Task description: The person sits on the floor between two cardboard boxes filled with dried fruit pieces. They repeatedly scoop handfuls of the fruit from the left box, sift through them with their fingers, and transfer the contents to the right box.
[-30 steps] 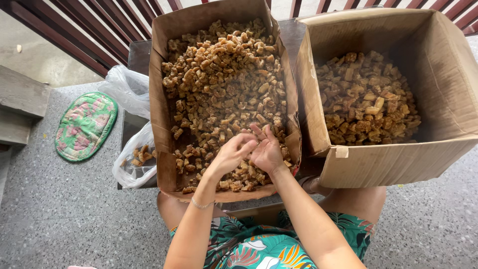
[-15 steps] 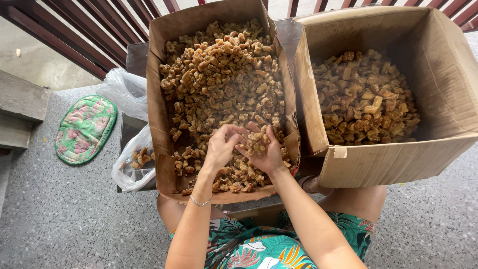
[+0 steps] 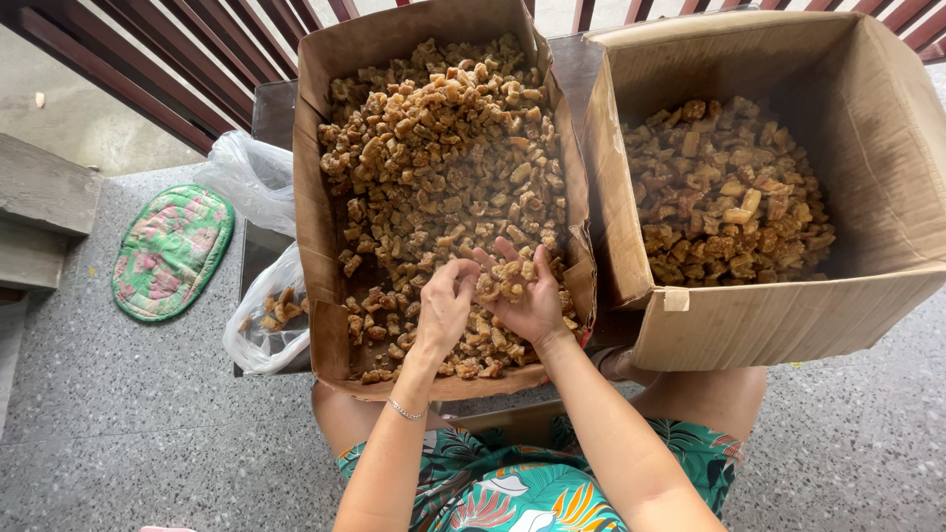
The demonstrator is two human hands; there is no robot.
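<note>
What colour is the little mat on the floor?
The mat is green with pink flower patches and a green edge, seen best in the head view.

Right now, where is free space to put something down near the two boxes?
The speckled floor below the green mat is bare, as is the floor under the right box. The left box is heaped with brown pieces, both hands inside.
</note>
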